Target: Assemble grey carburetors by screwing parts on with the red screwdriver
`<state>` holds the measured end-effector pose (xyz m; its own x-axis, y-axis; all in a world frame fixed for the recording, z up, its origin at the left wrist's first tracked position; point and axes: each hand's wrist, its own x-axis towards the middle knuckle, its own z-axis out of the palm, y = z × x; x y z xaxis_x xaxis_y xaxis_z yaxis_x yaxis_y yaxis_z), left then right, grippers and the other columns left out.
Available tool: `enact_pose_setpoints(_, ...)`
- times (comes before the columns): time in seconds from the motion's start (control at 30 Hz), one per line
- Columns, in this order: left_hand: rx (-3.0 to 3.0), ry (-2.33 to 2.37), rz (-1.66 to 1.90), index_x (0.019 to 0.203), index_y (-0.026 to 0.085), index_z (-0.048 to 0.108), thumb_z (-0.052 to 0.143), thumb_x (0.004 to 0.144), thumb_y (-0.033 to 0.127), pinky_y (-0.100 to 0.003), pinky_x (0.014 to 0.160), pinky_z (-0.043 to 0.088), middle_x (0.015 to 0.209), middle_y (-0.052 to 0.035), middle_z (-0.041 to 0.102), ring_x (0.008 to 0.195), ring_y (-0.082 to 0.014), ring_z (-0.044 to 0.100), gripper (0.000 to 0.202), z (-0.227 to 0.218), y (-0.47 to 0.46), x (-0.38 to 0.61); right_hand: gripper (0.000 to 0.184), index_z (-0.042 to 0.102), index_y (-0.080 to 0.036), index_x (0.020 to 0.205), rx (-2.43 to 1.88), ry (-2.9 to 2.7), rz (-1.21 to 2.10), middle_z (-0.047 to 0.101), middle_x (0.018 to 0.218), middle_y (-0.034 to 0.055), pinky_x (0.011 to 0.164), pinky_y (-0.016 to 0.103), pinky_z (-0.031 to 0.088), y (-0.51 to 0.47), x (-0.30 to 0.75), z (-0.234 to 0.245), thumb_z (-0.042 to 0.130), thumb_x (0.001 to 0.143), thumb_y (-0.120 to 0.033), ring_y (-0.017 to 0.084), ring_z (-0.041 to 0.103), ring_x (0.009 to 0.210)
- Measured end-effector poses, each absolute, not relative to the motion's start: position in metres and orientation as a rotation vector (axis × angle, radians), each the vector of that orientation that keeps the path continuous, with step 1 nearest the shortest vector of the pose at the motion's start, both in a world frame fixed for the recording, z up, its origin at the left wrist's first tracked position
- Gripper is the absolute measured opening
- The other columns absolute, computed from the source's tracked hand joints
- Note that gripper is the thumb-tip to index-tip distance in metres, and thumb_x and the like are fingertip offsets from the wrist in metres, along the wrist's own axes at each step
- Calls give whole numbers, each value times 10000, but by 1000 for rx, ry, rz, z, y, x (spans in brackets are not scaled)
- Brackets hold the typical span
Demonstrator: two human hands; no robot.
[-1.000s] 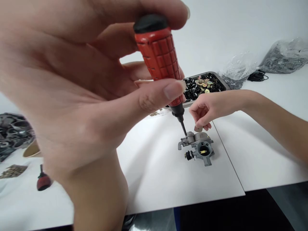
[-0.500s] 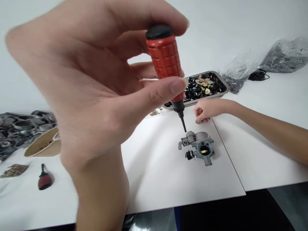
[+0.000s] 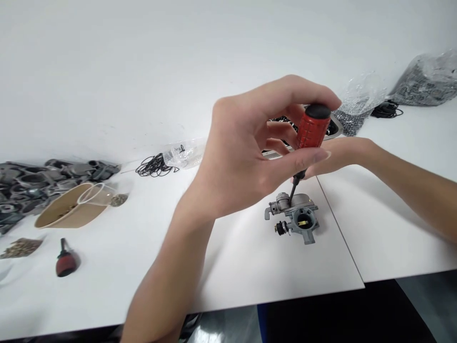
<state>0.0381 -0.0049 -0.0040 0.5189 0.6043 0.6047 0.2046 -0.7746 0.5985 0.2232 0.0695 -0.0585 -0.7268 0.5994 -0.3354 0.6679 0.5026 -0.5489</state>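
Note:
My left hand [image 3: 250, 147] is closed on a screwdriver [image 3: 310, 131] with a red handle and a black cap. Its thin dark shaft slants down, and the tip meets the top of a grey metal carburetor [image 3: 303, 224] beside the round cap. The carburetor lies on the white table, its round bore facing me and a brass piece showing inside. My right hand [image 3: 333, 152] is behind the screwdriver, close to the lower handle and shaft. My left thumb and the handle hide most of its fingers, so its grip is unclear.
Behind my hands is a metal tray [image 3: 337, 127] of small parts. Bagged parts [image 3: 426, 81] lie far right. Leftward are black rings [image 3: 155, 166], grey castings [image 3: 32, 183], a tan bin [image 3: 76, 215], a clear cup [image 3: 98, 194] and a second red screwdriver [image 3: 66, 263].
My left hand has moved away from the camera and to the right, bringing the screwdriver tip down onto the carburetor. My right hand has shifted toward the screwdriver's shaft.

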Motion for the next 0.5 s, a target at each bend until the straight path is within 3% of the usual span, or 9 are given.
enact_pose_setpoints(0.13,2308,607,1218,1032,241,675,698,784,123,-313,573,571,992,-48,668,817,-181,666,276,-5,-2,37,541,622,-244,1175,916,2543,-1101,604,1177,53,833,326,476,66,225,-43,750,656,-321,241,565,1063)
enact_pose_setpoints(0.23,2341,629,1203,1056,253,669,685,814,157,-321,572,573,1016,-49,663,841,-195,672,260,-1,-5,36,711,602,-266,1208,677,2595,-1231,544,1282,27,932,315,448,63,220,-44,832,536,-306,249,497,1201)
enact_pose_setpoints(0.37,2372,609,1267,1172,289,623,711,784,81,-283,527,550,1002,-25,652,831,-177,666,449,6,-12,32,798,586,-265,1221,428,2491,-1373,505,1318,15,1030,305,391,56,207,-54,867,474,-280,244,443,1275)
enact_pose_setpoints(0.5,2574,587,1179,1307,378,521,665,823,74,-312,554,569,959,-13,666,941,-222,659,590,13,-18,27,779,548,-276,1265,375,2447,-1401,476,1319,23,1045,301,377,49,199,-59,836,541,-246,239,455,1272)
